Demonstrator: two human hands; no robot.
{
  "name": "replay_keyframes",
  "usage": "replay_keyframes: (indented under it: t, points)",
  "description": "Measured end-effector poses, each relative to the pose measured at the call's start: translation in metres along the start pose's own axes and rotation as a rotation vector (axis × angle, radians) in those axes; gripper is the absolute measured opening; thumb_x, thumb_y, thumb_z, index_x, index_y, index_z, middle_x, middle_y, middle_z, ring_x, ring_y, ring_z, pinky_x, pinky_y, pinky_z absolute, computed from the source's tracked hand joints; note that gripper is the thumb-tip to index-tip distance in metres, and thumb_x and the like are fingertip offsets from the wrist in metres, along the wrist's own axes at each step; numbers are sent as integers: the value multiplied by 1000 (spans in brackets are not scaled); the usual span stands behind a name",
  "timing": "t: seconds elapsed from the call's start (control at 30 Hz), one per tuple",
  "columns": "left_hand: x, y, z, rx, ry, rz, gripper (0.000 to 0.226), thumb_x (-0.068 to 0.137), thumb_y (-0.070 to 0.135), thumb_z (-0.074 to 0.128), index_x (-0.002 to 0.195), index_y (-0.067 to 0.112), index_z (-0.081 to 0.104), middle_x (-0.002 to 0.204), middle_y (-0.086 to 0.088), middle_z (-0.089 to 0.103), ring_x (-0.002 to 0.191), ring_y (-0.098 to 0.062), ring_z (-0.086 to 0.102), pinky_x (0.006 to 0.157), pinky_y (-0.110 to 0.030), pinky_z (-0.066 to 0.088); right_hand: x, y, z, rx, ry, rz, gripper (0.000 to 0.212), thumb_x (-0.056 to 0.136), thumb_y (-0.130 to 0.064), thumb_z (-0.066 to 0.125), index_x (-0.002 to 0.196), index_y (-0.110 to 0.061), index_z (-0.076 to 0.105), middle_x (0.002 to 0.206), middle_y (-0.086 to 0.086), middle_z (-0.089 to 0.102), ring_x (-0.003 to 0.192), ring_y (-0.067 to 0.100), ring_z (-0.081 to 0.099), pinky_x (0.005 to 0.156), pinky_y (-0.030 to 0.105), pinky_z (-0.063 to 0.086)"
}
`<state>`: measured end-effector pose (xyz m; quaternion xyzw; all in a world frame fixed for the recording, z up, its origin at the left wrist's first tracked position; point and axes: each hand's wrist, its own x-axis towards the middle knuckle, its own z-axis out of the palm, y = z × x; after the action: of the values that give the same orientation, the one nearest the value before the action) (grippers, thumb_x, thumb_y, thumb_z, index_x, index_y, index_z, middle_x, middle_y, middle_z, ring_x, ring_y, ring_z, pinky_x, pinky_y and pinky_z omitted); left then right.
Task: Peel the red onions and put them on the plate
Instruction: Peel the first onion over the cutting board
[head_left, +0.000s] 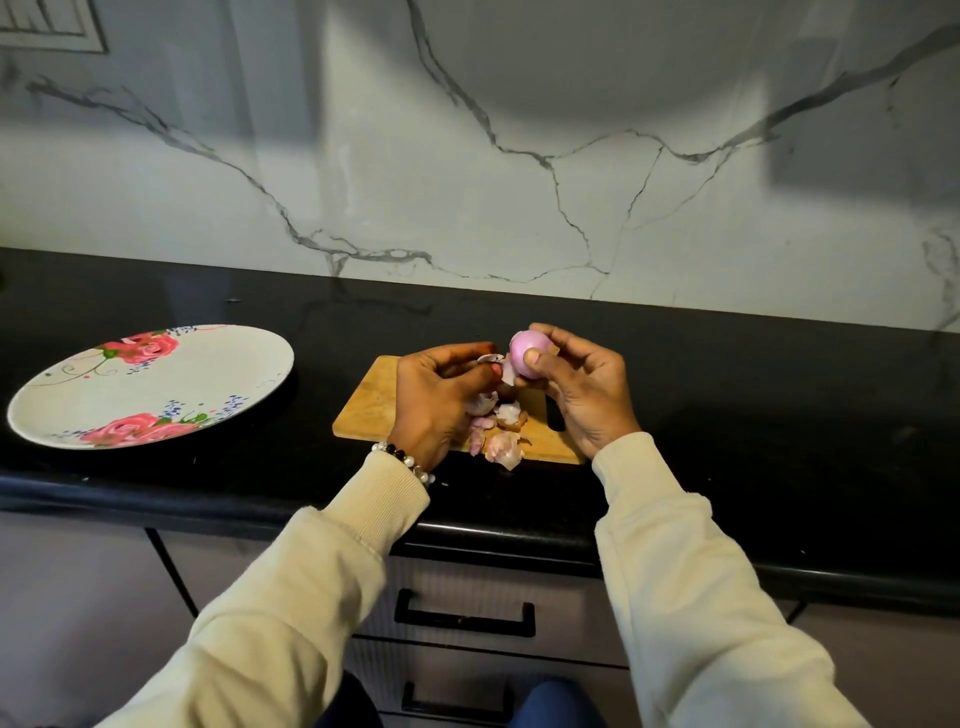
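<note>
My right hand (582, 387) holds a pink, mostly peeled red onion (525, 351) between thumb and fingers, raised above the wooden cutting board (371, 402). My left hand (441, 397) is just left of the onion and pinches a flap of skin (493, 359) that hangs off its side. Several loose pieces of onion skin (503, 446) lie on the board below both hands. A white oval plate (150, 384) with pink roses sits on the black counter at the far left, and nothing lies on it.
The black counter (753, 415) runs along a marble-patterned wall (519, 182). A dark handle-like object (555, 415) lies on the board under my right hand, mostly hidden. Drawers with black handles (464, 618) sit below the counter edge.
</note>
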<state>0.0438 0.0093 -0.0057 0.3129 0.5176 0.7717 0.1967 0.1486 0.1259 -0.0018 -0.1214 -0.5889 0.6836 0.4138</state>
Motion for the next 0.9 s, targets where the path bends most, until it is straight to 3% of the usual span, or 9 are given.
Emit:
replay_keyframes:
  t: [0.2, 0.37, 0.43, 0.5, 0.57, 0.63, 0.77, 0.9]
  points:
    - [3, 1, -1, -189, 55, -130, 19, 81, -5, 70, 99, 1, 70, 89, -16, 75, 78, -25, 73, 73, -36, 61, 0, -1, 1, 111, 1, 15, 34, 81, 1, 72, 114, -1, 66, 99, 9, 75, 98, 35, 70, 87, 44, 60]
    - [4, 4, -5, -309, 104, -152, 29, 71, 6, 74, 100, 3, 70, 94, -16, 74, 87, -25, 72, 81, -36, 60, 4, -9, -5, 350, 112, -6, 16, 90, 5, 58, 106, 4, 61, 92, 16, 71, 80, 29, 72, 78, 40, 62]
    - [4, 3, -6, -130, 111, -66, 22, 82, 1, 71, 103, 5, 71, 95, -12, 75, 89, -21, 72, 78, -31, 60, 6, -10, -10, 389, 181, 0, 19, 92, 1, 60, 110, 8, 59, 96, 22, 68, 79, 27, 71, 73, 36, 62]
    - [2, -2, -6, 239, 82, 137, 20, 86, 1, 68, 105, 9, 72, 99, -4, 74, 92, -15, 71, 81, -25, 58, 6, -9, -10, 329, 214, 15, 33, 91, -4, 63, 119, 12, 57, 94, 22, 67, 74, 24, 70, 66, 30, 59]
    - [1, -8, -4, 596, -9, 358, 22, 87, 2, 68, 106, 10, 74, 100, 2, 72, 93, -11, 68, 83, -15, 53, 5, -7, -9, 266, 235, 34, 36, 92, -7, 64, 122, 11, 57, 98, 23, 66, 73, 20, 69, 60, 27, 57]
    - [2, -12, -3, 808, -104, 518, 24, 86, 2, 68, 109, 9, 74, 102, -3, 73, 94, -12, 66, 85, -8, 46, 4, -7, -9, 231, 246, 53, 33, 91, -7, 65, 120, 7, 59, 103, 23, 66, 74, 18, 71, 59, 26, 56]
    - [7, -14, -6, 957, -165, 597, 28, 86, 6, 70, 114, 10, 72, 112, -7, 72, 107, -21, 63, 95, -23, 41, 6, -6, -10, 211, 248, 81, 29, 90, -8, 67, 116, 4, 63, 108, 24, 67, 82, 21, 72, 65, 29, 58]
    - [9, -17, -6, 1010, -139, 645, 24, 88, 8, 67, 110, 14, 74, 111, -4, 72, 109, -25, 55, 90, -31, 39, 4, -7, -10, 191, 214, 144, 19, 90, -7, 68, 108, -1, 66, 99, 16, 72, 83, 21, 73, 62, 30, 58]
